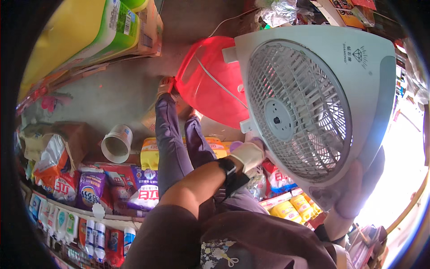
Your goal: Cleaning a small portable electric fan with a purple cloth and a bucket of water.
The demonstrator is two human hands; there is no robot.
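A pale grey Diamond box fan [366, 87] is held up tilted before me, its round slatted grille [302, 101] facing up towards me. Dust shows along the grille's rim. My left hand [252, 154], in a pale glove, grips the fan's near left edge; its fingertips are partly hidden by the housing. My right hand [352, 191], also gloved, clasps the near right corner. Under the fan's left side, a red plastic basin [205, 84] rests on the floor by my feet, partly covered by the fan. A white power cord [218, 82] crosses over the basin.
Stacked yellow-green jugs [77, 33] and cartons [149, 30] stand at upper left. A white bucket [117, 143] lies tipped left of my legs. Shelves hold detergent bags [90, 188] and bottles [99, 238]. Packaged goods [349, 15] fill the upper right. Bright light enters at right.
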